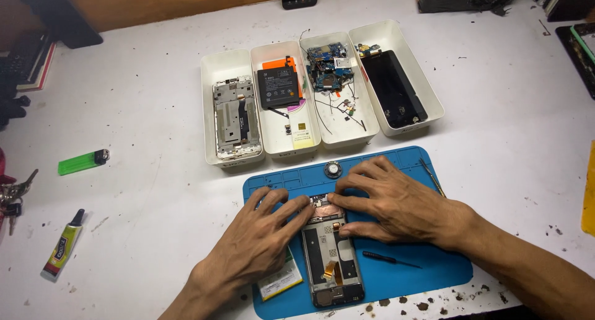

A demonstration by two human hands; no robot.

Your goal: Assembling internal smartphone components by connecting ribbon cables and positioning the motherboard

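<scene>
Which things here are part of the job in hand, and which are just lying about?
In hand: left hand, right hand, opened phone, blue mat, screwdriver, tweezers, four parts trays.

Lying about: green lighter, glue tube, keys.

Upper end of the opened phone (330, 258) under both hands' fingers (310, 203); small tray parts (338, 106) indistinct.

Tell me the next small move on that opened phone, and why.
Probably keep the left hand pinning the opened phone on the blue mat while the right hand fingertips press the part at its top edge; both sets of fingertips already meet there.
</scene>
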